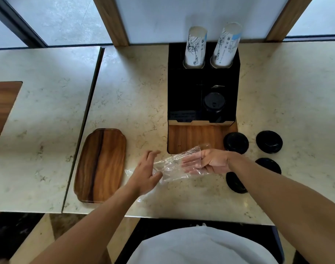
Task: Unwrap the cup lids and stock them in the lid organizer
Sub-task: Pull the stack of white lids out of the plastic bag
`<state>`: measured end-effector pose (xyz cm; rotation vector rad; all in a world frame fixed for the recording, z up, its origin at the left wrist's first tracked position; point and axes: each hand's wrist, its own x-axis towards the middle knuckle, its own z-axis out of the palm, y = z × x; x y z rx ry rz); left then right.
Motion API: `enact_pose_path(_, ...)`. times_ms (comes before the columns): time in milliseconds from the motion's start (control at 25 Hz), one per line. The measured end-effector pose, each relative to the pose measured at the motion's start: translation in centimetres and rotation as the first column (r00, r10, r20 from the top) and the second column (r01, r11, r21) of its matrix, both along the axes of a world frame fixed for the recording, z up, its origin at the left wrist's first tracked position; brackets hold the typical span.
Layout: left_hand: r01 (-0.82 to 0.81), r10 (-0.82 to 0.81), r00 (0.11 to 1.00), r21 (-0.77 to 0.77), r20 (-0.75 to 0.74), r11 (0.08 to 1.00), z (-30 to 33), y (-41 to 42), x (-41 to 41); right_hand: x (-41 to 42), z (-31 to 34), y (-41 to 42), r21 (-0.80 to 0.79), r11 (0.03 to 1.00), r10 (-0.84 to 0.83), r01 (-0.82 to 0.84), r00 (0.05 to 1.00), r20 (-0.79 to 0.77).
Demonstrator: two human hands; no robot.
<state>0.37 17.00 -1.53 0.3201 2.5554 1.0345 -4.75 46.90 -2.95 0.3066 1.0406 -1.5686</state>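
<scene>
Leftmost, a wooden tray (101,165) lies flat on the marble counter (136,82). Next, the left hand (144,171) is spread open, its thumb touching the clear plastic wrap (172,164). Further right, the right hand (206,162) pinches that wrap; the film blurs its fingers. Behind, the black lid organizer (202,88) holds 1 black lid (213,102) and 2 cup stacks (196,47); its dark compartments are hard to separate. Rightmost, 4 loose lids (269,141) rest on the counter, 2 partly hidden by the right forearm.
</scene>
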Motion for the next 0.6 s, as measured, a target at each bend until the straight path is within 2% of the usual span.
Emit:
enact_pose_path(80, -0.068, 0.068, 0.996, 0.004, -0.054, 0.998, 0.4, -0.5, 0.1, -0.1, -0.3, 0.1, -0.041, 0.999, 0.024, -0.024, 1.000, 0.003)
enact_pose_path(160, -0.054, 0.043, 0.989, -0.075, -0.139, 0.996, 0.3, -1.6, 0.8, -0.2, -0.7, -0.1, -0.063, 0.997, 0.043, -0.042, 0.999, 0.014)
enact_pose_path(240, 0.006, -0.051, 0.983, -0.247, -0.175, 0.969, -0.2, -3.2, 2.1, -0.4, -0.9, -0.3, -0.075, 0.996, 0.041, -0.039, 0.999, 0.018)
enact_pose_path(320, 0.059, -0.127, 0.983, -0.432, -0.130, 0.900, -1.1, -4.6, 3.6, -0.9, -0.6, -0.7, -0.095, 0.995, 0.025, -0.022, 0.999, 0.030)
enact_pose_path(400, 0.064, -0.124, 0.990, -0.543, -0.074, 0.838, -1.9, -5.5, 4.7, -1.6, -0.3, -1.2, -0.107, 0.994, 0.024, -0.023, 1.000, 0.011)
enact_pose_path(480, 0.043, -0.101, 0.992, -0.573, -0.070, 0.819, -2.6, -5.9, 5.2, -2.1, -0.2, -1.7, -0.091, 0.995, 0.042, -0.041, 0.999, 0.013)
enact_pose_path(600, 0.016, -0.083, 0.992, -0.560, -0.095, 0.829, -2.6, -5.6, 4.9, -2.1, -0.3, -2.5, -0.078, 0.995, 0.077, -0.067, 0.988, 0.132)
